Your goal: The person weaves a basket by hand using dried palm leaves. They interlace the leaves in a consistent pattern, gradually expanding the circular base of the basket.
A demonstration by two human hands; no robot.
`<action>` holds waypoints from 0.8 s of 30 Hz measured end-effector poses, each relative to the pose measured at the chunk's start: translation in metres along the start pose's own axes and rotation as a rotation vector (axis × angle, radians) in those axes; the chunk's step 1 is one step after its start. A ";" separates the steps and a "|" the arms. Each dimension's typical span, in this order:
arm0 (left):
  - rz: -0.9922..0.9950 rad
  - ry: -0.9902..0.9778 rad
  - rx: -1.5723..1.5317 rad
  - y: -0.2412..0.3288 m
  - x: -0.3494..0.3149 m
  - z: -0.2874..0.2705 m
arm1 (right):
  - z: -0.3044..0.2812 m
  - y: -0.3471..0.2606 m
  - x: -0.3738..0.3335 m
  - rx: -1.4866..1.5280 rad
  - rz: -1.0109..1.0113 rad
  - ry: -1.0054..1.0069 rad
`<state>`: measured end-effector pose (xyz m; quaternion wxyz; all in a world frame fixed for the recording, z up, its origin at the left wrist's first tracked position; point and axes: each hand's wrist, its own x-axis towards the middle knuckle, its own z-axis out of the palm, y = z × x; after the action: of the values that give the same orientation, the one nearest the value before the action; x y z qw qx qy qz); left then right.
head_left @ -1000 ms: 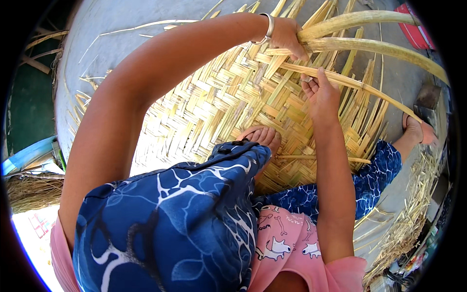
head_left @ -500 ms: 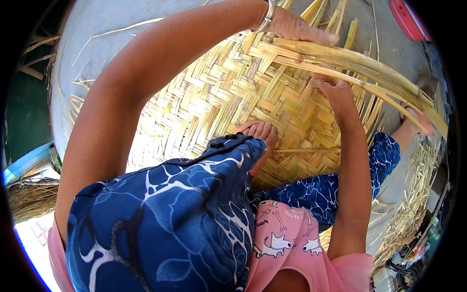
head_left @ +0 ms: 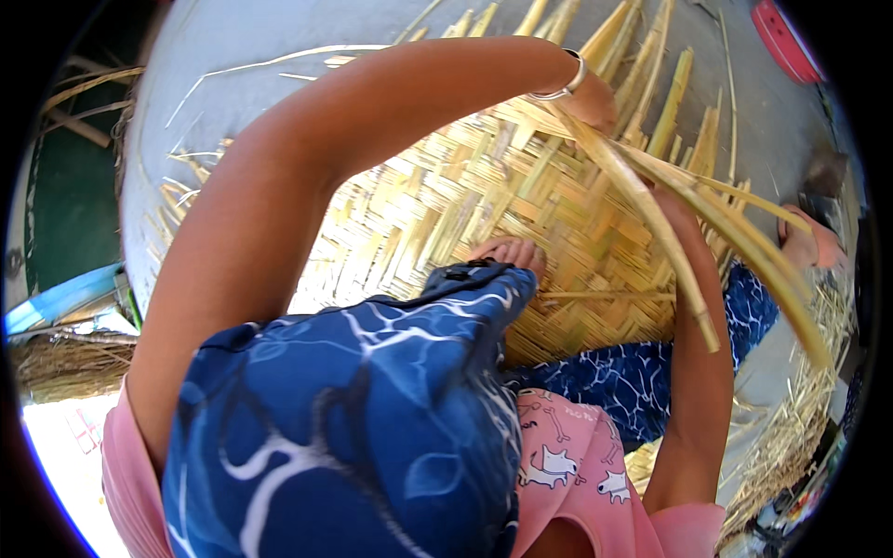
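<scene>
A herringbone mat (head_left: 400, 200) of flat, pale yellow reed strips is spread over the floor, its strip ends sticking out loose along the far edge. My left hand (head_left: 593, 100), a bangle at its wrist, is bent closed at that edge around long reed strips (head_left: 646, 205). From there the strips arch toward me and to the right, over my right hand. My right hand (head_left: 672, 206) is by the mat's right part, under the strips; its fingers are hidden. My bare foot (head_left: 510, 253) rests on the mat.
Loose straw (head_left: 800, 400) lies in a heap along the right. A red plastic basin (head_left: 784, 42) sits at the far right. My other foot (head_left: 819, 244) is beyond the mat's right edge. Brushwood (head_left: 70, 367) and a blue object (head_left: 65, 298) are at the left.
My left hand has shifted right and curled around the strips. The long strips have swung down toward me, now crossing in front of my right hand. The whole view has shifted slightly.
</scene>
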<state>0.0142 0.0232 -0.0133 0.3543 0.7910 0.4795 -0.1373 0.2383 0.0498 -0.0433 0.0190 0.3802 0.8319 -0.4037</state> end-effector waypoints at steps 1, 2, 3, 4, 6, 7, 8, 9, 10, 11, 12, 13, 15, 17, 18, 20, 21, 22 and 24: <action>-0.040 0.005 -0.137 0.000 -0.006 0.000 | 0.006 -0.001 -0.001 0.141 0.064 -0.019; -0.080 0.012 -0.273 -0.002 -0.012 -0.001 | 0.006 -0.002 -0.006 0.206 0.060 -0.039; -0.122 0.027 -0.420 0.000 -0.021 0.001 | 0.003 -0.013 -0.012 0.042 -0.043 -0.080; -0.202 -0.053 -0.722 0.011 -0.029 -0.004 | -0.004 -0.021 -0.020 -0.122 -0.134 -0.091; -0.260 -0.013 -0.689 0.009 -0.021 -0.002 | -0.003 -0.015 -0.023 -0.237 -0.077 -0.034; -0.238 -0.025 -0.527 0.008 -0.016 -0.002 | -0.001 -0.011 -0.025 -0.295 -0.052 -0.005; -0.215 -0.037 -0.364 0.008 -0.010 -0.002 | 0.001 -0.001 -0.028 -0.376 -0.069 0.059; -0.136 -0.081 -0.060 0.008 -0.003 -0.004 | -0.002 -0.001 -0.029 -0.365 -0.093 0.032; -0.055 -0.121 0.243 0.009 0.005 -0.005 | -0.007 -0.005 -0.031 -0.353 -0.117 0.005; 0.028 -0.156 0.547 0.010 0.012 -0.007 | -0.012 -0.007 -0.033 -0.341 -0.140 -0.023; -0.082 -0.154 0.643 -0.015 0.024 0.016 | -0.014 -0.013 -0.037 -0.044 0.029 -0.170; -0.064 -0.146 0.620 -0.011 0.030 0.011 | -0.016 -0.010 -0.041 -0.067 -0.140 -0.069; -0.043 -0.133 0.565 -0.009 0.029 0.008 | -0.016 -0.019 -0.033 -0.418 -0.088 -0.132; -0.105 -0.036 0.432 -0.009 0.026 0.007 | -0.014 0.003 -0.025 -0.384 -0.096 -0.138; -0.179 -0.011 0.324 -0.001 0.019 0.003 | -0.015 0.009 -0.021 -0.309 -0.079 -0.176; -0.077 0.029 0.416 -0.018 0.023 0.011 | -0.015 0.023 -0.009 -0.258 -0.139 -0.163; -0.135 0.124 0.327 -0.026 0.026 0.023 | -0.017 0.021 -0.007 -0.068 -0.087 -0.242; -0.183 0.218 0.240 -0.029 0.026 0.032 | -0.020 0.019 -0.006 0.119 -0.016 -0.306; -0.255 0.314 0.134 -0.032 0.027 0.041 | -0.016 0.025 -0.005 0.091 -0.098 -0.269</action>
<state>0.0048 0.0221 -0.0707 0.2015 0.7573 0.6150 -0.0877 0.2625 0.0672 -0.0464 0.0932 0.2821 0.8204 -0.4886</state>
